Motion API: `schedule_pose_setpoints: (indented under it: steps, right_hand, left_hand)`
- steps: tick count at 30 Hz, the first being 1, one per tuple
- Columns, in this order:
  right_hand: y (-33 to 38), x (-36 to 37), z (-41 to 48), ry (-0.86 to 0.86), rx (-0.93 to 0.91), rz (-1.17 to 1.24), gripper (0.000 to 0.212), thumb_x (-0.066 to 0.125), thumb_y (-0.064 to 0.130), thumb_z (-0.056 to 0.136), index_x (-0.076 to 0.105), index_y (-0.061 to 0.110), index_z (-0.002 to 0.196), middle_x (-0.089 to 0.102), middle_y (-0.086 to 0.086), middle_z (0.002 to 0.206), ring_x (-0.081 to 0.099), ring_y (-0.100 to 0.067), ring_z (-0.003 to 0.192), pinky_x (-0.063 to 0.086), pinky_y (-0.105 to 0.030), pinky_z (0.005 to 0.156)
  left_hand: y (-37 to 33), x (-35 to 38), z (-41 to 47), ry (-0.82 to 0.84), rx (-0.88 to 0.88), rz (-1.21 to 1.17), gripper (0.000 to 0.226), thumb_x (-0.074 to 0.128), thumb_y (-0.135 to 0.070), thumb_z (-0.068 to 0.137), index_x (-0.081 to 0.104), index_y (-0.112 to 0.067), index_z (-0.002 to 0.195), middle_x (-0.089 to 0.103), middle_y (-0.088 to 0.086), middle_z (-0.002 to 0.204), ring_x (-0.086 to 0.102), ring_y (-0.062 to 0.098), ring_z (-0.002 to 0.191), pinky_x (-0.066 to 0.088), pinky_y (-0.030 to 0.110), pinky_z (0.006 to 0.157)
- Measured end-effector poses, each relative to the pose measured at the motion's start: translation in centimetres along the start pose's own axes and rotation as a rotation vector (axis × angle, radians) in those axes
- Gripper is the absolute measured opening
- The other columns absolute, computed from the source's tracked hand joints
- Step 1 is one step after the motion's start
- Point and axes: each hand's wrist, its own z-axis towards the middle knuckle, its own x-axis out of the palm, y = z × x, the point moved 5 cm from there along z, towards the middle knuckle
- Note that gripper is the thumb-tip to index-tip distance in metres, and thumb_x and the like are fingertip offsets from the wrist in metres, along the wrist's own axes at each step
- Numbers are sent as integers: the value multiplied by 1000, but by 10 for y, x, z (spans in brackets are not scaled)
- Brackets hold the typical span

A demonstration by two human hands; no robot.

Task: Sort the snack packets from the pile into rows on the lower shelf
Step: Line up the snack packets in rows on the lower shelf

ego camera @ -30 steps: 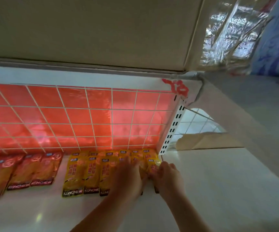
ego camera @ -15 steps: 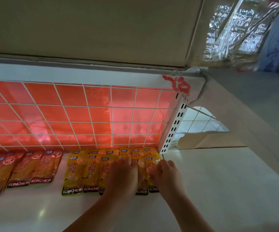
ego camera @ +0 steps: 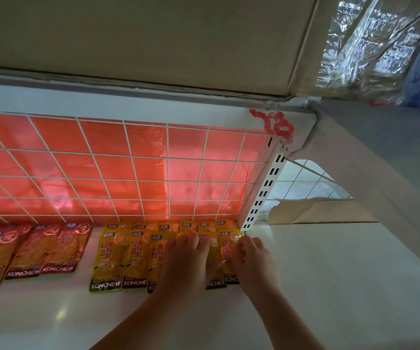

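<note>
Several yellow snack packets lie in overlapping rows on the white lower shelf, against the wire grid at the back. My left hand lies flat on the middle yellow packets with straight fingers. My right hand rests on the rightmost yellow packet, fingers slightly bent, at the shelf's slotted upright. Several red snack packets lie in a row to the left. The packets under my palms are partly hidden.
A white wire grid with red backing closes the shelf's back. A slotted white upright stands at the right end of the grid. The upper shelf's underside hangs overhead. Torn cardboard lies behind the upright.
Both hands have slid slightly back toward me over the yellow packets, and the front row now lies flatter with its bottom labels showing. The camera has tilted a little.
</note>
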Motion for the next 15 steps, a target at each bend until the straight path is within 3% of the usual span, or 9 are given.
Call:
schedule_pose_setpoints:
  steps: [3,7,11,15]
  right_hand:
    - [-4,1,0,8,-12,7,29,70,53,88,51,32,93,51,11,92,55,-14,80,40,-28,63]
    - [-5,2,-1,10,7,-28,28,69,53,88,52,32,97,50,13,94,53,-13,81,36,-28,62]
    - [-2,3,-2,-11,27,-58,30,67,55,88,54,31,101,52,12,98,57,-15,87,45,-32,67]
    - [1,3,-7,-69,16,-65,29,66,56,89,56,32,102,54,12,99,57,-16,87,46,-33,67]
  left_hand:
    - [7,-6,-16,-60,106,-31,69,54,-72,85,63,-26,135,59,-1,116,55,25,107,48,48,87]
    - [24,-7,-32,-14,159,35,77,57,-79,80,63,-27,137,60,2,135,57,31,122,48,56,95]
    - [27,-2,-35,0,144,16,70,59,-75,80,69,-24,126,62,1,135,59,30,120,48,57,95]
    - [30,1,-35,6,77,18,71,55,-75,83,68,-22,128,60,-4,134,56,29,121,41,53,97]
